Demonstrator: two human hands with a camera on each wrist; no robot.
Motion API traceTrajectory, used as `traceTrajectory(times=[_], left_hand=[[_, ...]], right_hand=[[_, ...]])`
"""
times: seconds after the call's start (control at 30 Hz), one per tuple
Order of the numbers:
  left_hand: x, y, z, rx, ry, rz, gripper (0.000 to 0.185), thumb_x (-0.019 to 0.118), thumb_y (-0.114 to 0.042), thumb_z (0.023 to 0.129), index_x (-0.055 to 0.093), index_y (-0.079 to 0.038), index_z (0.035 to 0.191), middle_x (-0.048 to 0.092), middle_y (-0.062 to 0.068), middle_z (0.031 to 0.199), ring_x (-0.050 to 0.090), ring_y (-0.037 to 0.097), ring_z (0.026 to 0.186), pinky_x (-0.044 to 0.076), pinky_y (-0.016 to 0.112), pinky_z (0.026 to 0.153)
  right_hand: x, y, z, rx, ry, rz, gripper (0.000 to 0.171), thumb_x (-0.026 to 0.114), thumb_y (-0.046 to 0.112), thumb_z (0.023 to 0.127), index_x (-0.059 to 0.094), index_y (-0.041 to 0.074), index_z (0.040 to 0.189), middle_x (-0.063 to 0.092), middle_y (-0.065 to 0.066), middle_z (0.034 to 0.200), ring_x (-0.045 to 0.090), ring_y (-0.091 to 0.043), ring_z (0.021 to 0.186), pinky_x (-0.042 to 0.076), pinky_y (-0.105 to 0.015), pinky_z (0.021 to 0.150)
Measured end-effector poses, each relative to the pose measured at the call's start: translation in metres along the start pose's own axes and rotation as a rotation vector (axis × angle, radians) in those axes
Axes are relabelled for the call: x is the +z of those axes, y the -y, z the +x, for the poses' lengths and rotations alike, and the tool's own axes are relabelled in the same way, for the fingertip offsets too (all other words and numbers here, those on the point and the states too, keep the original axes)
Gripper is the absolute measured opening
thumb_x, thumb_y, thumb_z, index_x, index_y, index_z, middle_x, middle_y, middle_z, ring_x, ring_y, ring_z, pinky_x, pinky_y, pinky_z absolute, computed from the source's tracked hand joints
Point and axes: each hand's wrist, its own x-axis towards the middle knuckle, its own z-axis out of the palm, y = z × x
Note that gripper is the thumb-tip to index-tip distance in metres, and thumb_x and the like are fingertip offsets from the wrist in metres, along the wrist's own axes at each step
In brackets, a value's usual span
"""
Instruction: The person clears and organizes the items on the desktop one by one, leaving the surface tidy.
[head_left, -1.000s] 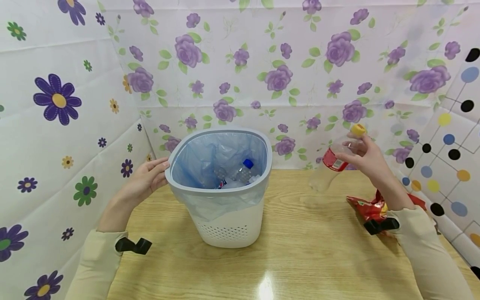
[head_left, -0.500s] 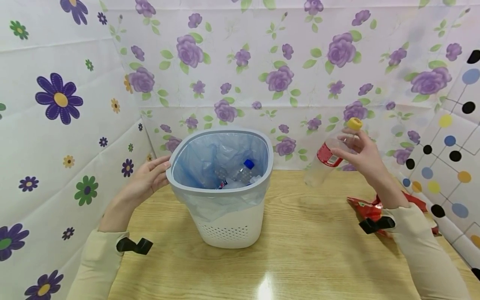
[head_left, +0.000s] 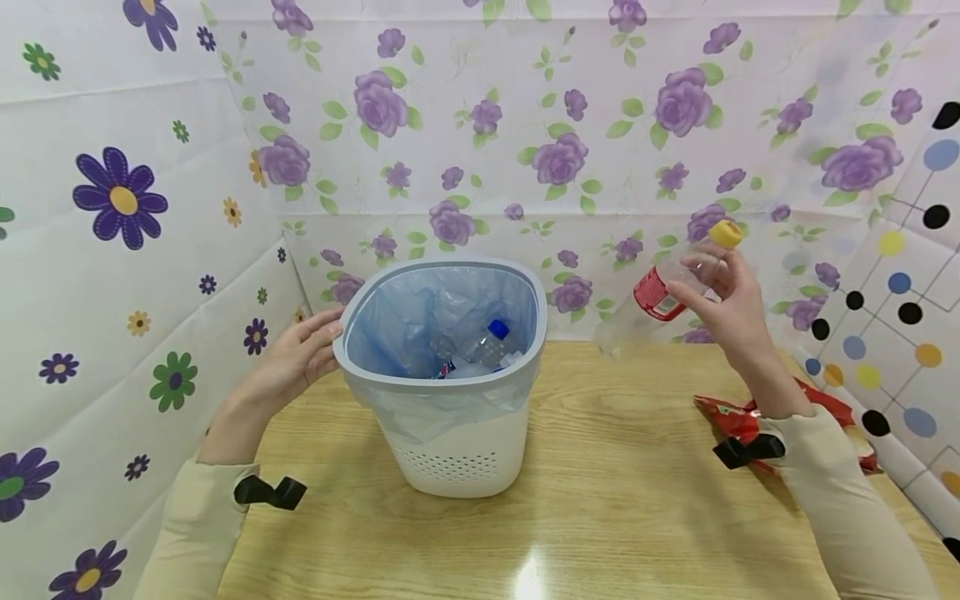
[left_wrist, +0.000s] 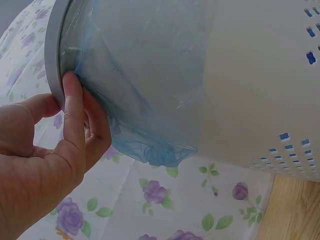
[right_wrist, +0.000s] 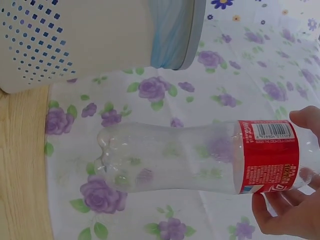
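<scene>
A white waste bin [head_left: 457,442] with a grey rim [head_left: 438,381] and a blue liner stands on the wooden table; empty bottles lie inside, one with a blue cap [head_left: 497,327]. My left hand [head_left: 300,354] rests against the bin's left rim, fingers [left_wrist: 75,107] fairly straight on the rim [left_wrist: 55,55] and liner [left_wrist: 145,100]. My right hand [head_left: 723,300] holds an empty clear bottle [head_left: 652,304] with a red label and yellow cap [head_left: 725,234] in the air, right of the bin, tilted with its base down-left. In the right wrist view the bottle [right_wrist: 200,157] lies across the frame, gripped near the label by fingers [right_wrist: 287,212].
A red snack wrapper [head_left: 738,417] lies on the table [head_left: 615,500] under my right forearm. Flower-patterned sheets wall in the back and left; a dotted sheet closes the right side. The bin [right_wrist: 100,35] shows at the top of the right wrist view.
My right hand has lifted the bottle higher and slightly left toward the bin. The left hand and the bin have stayed put.
</scene>
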Motion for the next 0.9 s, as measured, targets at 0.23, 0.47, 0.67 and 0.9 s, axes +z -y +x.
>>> traceTrajectory(times=[0.23,0.47,0.67,0.9], left_hand=[[0.001,0.000,-0.001,-0.006,-0.004,0.001,0.065,0.041,-0.023,0.105,0.007,0.006,0.152,0.053,-0.007,0.126,0.063,0.002,0.107,0.054,0.016,0.091],[0.000,0.000,-0.002,-0.015,-0.008,0.005,0.065,0.041,-0.023,0.105,0.007,0.005,0.153,0.052,-0.007,0.127,0.063,0.001,0.107,0.054,0.016,0.090],[0.001,-0.001,-0.003,0.005,0.014,-0.009,0.066,0.041,-0.021,0.105,0.006,0.006,0.152,0.054,-0.009,0.127,0.063,0.002,0.108,0.054,0.016,0.090],[0.001,-0.004,-0.003,0.000,0.033,-0.015,0.066,0.041,-0.021,0.105,0.004,0.006,0.152,0.022,0.021,0.157,0.062,0.001,0.110,0.053,0.015,0.092]], right_hand=[[0.004,0.006,0.002,-0.051,-0.049,0.083,0.052,0.070,0.008,0.088,0.049,0.014,0.134,0.061,0.006,0.110,0.057,-0.007,0.093,0.050,-0.009,0.072],[0.009,0.016,0.003,-0.078,-0.074,0.241,0.051,0.070,0.004,0.087,0.050,0.013,0.133,0.063,-0.002,0.115,0.060,-0.011,0.100,0.053,-0.011,0.081],[0.015,0.025,0.004,-0.102,-0.074,0.311,0.047,0.069,0.003,0.086,0.051,0.012,0.129,0.063,-0.006,0.116,0.061,-0.014,0.103,0.055,-0.013,0.083],[0.019,0.038,0.009,-0.151,-0.103,0.382,0.047,0.068,0.001,0.085,0.052,0.011,0.128,0.062,-0.006,0.115,0.059,-0.020,0.110,0.054,-0.015,0.086]])
